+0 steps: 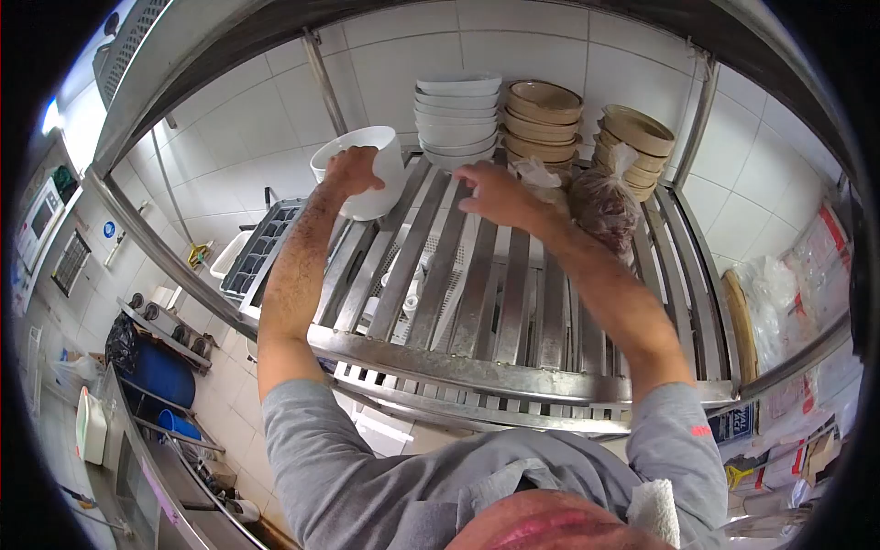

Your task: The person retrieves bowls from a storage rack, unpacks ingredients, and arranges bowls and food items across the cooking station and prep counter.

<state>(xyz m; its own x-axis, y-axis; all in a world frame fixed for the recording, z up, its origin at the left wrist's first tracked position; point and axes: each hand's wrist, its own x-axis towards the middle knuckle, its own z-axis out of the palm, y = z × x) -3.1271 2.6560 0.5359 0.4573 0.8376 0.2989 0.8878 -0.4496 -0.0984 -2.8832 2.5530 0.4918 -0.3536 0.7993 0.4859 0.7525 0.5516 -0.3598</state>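
Observation:
My left hand (354, 172) is at the near rim of a deep white bowl (390, 174), with the thumb spread along its outside; the fingertips are partly hidden, but it seems to grip the rim. The bowl stands at the left end of the slatted metal shelf (472, 316). My right hand (495, 192) is open and holds nothing, its fingers pointing left over the slats. Just behind it rises a stack of white bowls (456, 119). Beside my right wrist sit a knotted clear bag with dark red contents (605, 206) and a smaller pale bag (543, 181).
Two stacks of tan bowls, one in the middle (543, 115) and one on the right (639, 133), stand along the tiled wall. A dark compartmented rack (261, 246) lies left of the shelf. Metal posts (325, 82) frame it. A perforated white crate (445, 275) shows below the slats.

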